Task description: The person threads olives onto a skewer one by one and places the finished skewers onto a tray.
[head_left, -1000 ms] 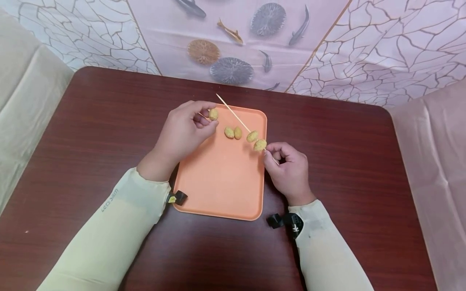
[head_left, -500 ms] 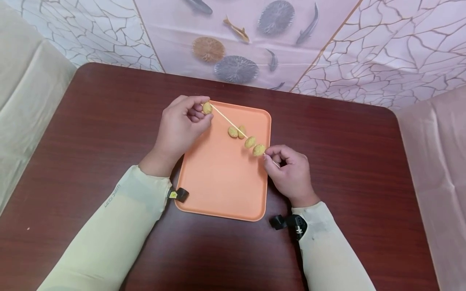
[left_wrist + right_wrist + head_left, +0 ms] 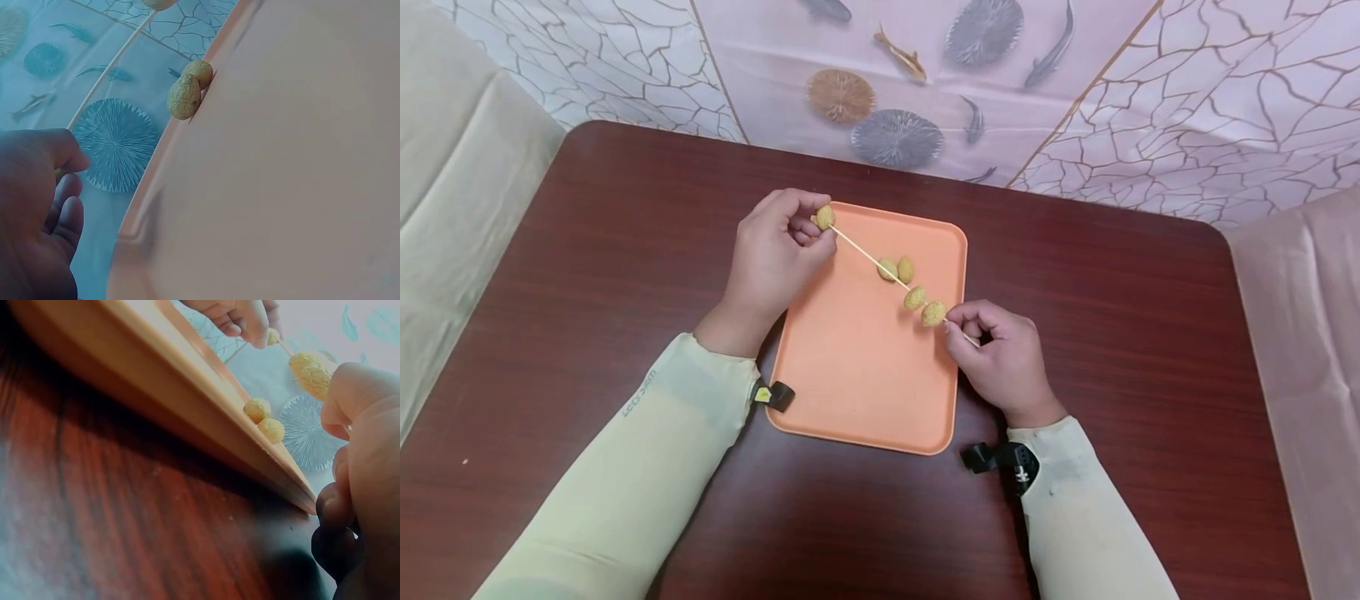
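Note:
A thin wooden skewer [image 3: 865, 252] slants over the tray between both hands, carrying two yellowish, peanut-like pieces [image 3: 915, 297] [image 3: 934, 313] near its lower right end. My right hand [image 3: 1003, 358] pinches the skewer just beyond them. Between thumb and fingertips my left hand [image 3: 775, 258] pinches another yellowish piece [image 3: 825, 217], which meets the skewer's far tip; whether the tip is inside it I cannot tell. Two more pieces [image 3: 887, 268] [image 3: 906, 269] lie side by side on the orange tray [image 3: 857, 367]; the left wrist view shows one of them [image 3: 184, 97] up close.
The tray lies on a dark red-brown table [image 3: 1120, 350]. Patterned cloth [image 3: 625, 67] stands behind the table's far edge, with pale fabric at both sides. Black wrist-worn devices [image 3: 781, 397] [image 3: 977, 457] sit by the cuffs, the left one over the tray's near left corner.
The skewer's far end has swung left and down to the piece in my left hand, which has moved slightly left and away. The right hand still holds the skewer, a little lower in view.

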The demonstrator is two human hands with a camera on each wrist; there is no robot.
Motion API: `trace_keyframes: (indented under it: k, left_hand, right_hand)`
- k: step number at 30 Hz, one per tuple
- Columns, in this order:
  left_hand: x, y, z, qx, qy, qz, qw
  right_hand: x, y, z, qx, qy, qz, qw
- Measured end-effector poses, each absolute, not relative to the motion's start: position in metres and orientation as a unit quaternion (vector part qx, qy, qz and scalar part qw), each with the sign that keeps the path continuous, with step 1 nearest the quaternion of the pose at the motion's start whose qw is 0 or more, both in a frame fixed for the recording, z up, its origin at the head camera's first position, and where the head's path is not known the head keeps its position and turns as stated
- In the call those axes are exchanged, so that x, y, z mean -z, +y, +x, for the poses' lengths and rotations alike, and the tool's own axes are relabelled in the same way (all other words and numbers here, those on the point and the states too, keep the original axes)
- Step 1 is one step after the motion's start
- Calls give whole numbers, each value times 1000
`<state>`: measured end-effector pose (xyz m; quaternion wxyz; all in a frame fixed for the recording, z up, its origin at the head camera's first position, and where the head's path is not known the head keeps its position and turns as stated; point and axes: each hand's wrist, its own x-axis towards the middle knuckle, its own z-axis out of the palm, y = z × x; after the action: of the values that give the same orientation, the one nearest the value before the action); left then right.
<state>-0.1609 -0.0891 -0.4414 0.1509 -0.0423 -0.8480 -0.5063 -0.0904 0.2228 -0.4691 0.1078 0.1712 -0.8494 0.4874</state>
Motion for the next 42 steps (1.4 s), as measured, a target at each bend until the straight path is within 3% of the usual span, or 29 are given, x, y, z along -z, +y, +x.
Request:
trace_keyframes:
  k: [42]
  left_hand:
    - [443, -88, -164, 505, -852, -26, 133]
  right_hand:
    - [471, 223, -92, -474, -857, 170, 111]
